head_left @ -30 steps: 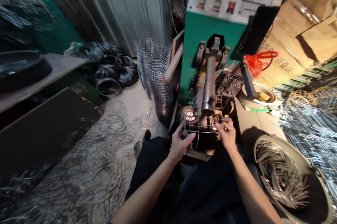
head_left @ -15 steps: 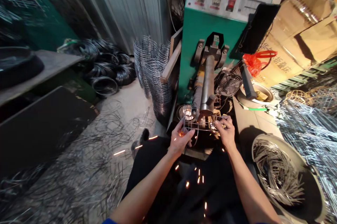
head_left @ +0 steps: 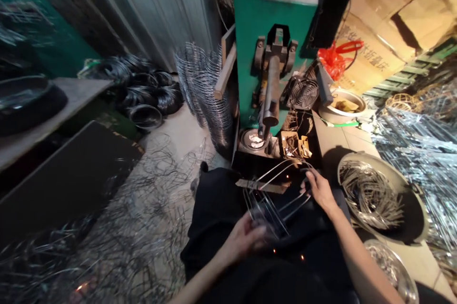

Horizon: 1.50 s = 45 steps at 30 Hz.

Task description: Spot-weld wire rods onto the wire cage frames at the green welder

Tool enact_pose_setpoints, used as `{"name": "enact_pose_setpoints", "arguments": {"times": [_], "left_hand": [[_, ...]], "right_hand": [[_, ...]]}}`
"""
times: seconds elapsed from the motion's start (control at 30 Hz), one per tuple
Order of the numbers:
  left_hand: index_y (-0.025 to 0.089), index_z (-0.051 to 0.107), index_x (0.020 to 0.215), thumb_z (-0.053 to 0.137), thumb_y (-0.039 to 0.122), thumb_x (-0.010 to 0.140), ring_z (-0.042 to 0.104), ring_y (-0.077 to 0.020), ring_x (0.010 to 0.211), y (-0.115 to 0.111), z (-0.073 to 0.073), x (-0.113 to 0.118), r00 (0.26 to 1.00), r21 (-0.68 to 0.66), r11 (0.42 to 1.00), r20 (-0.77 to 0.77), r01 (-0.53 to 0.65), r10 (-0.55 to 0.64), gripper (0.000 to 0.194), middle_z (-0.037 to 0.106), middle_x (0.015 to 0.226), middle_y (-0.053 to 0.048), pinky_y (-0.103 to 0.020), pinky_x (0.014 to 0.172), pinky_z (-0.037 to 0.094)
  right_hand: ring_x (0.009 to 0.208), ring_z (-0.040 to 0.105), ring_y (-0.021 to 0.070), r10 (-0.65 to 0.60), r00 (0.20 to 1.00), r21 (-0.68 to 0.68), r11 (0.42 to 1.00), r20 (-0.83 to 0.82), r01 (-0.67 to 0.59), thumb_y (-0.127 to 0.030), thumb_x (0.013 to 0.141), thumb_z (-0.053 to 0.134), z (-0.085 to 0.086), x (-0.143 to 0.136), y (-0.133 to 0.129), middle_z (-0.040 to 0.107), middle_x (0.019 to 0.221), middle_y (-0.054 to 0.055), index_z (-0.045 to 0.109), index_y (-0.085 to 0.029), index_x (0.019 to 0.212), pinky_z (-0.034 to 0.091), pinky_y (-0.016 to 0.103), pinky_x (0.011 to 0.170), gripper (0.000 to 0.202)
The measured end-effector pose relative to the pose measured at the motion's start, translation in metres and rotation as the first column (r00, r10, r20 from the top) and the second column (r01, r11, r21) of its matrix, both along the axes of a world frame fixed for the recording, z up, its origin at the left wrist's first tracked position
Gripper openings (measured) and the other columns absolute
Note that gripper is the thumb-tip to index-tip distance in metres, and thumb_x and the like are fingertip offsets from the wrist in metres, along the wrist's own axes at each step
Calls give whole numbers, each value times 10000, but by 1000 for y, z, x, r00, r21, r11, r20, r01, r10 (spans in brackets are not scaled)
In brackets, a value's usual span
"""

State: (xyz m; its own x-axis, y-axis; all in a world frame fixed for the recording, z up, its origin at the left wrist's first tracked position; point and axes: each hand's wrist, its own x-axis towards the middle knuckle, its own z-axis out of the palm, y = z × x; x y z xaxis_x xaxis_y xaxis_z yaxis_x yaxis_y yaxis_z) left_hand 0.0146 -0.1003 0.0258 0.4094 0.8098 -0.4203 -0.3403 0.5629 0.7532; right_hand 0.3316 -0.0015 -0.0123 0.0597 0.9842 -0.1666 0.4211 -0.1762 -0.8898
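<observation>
A wire frame (head_left: 266,188) of thin bent rods is held above the lap, in front of the green machine (head_left: 278,13). My right hand (head_left: 317,188) is closed on its right end, thumb and fingers pinching the wire. At its lower left is my left hand (head_left: 248,237), blurred by motion, with the fingers curled at the wires; its exact hold is unclear. The machine's metal arm (head_left: 272,89) points down toward the frame, with a gap between them. A few small sparks show over the dark clothing.
Stacked wire rings (head_left: 207,89) stand left of the machine. At the right are a basin of wire pieces (head_left: 416,189), a metal bowl (head_left: 410,285) and bundled rods (head_left: 421,146). Loose wires (head_left: 143,218) litter the floor at left. An open box (head_left: 294,144) lies under the arm.
The wire frame has come away from the machine's arm, down toward the lap, and tilted. My left hand has moved down; my right hand slightly right. Fewer sparks show, and the green light is off.
</observation>
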Motion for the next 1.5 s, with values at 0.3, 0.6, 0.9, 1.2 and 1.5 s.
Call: {"name": "enact_pose_setpoints", "arguments": {"times": [0.3, 0.6, 0.9, 1.2, 1.5], "left_hand": [[155, 633, 1285, 569, 348, 918, 700, -229, 865, 104, -22, -21, 558, 562, 687, -785, 461, 269, 420, 741, 1038, -107, -351, 827, 548], [188, 693, 1208, 490, 245, 957, 681, -245, 959, 118, -35, 8, 404, 587, 608, -810, 535, 426, 327, 723, 1066, -127, -365, 901, 504], [255, 741, 1054, 532, 243, 937, 672, -213, 892, 150, 5, 9, 379, 584, 575, -811, 574, 446, 240, 738, 954, -66, -302, 825, 490], [223, 731, 1035, 505, 210, 930, 670, -207, 832, 175, 32, 2, 320, 549, 550, -828, 630, 460, 249, 725, 894, -78, -290, 790, 479], [185, 717, 1063, 464, 188, 930, 679, -207, 830, 191, 51, -8, 212, 482, 518, -843, 706, 494, 286, 735, 913, -92, -285, 773, 480]], "right_hand": [[386, 577, 132, 484, 863, -133, 874, 147, -468, -520, 882, 605, 16, -64, 24, 677, 618, 11, 697, -219, 1038, 449, 233, 450, 351], [881, 706, 243, 126, 874, 226, 940, 469, -257, -350, 954, 514, -8, -67, -1, 751, 1044, 76, 692, -289, 1200, 527, 344, 802, 309], [896, 698, 257, 186, 849, 242, 908, 495, -341, -358, 936, 547, 27, -68, 40, 766, 914, 67, 745, -268, 1062, 511, 330, 778, 251], [711, 672, 227, 272, 702, 175, 851, 658, -495, -279, 954, 488, 67, -75, 74, 743, 824, 90, 745, -217, 1035, 438, 303, 681, 276], [647, 608, 152, 345, 635, 129, 806, 692, -578, -214, 941, 481, 100, -87, 95, 703, 739, 68, 723, -155, 964, 394, 236, 656, 250]]}}
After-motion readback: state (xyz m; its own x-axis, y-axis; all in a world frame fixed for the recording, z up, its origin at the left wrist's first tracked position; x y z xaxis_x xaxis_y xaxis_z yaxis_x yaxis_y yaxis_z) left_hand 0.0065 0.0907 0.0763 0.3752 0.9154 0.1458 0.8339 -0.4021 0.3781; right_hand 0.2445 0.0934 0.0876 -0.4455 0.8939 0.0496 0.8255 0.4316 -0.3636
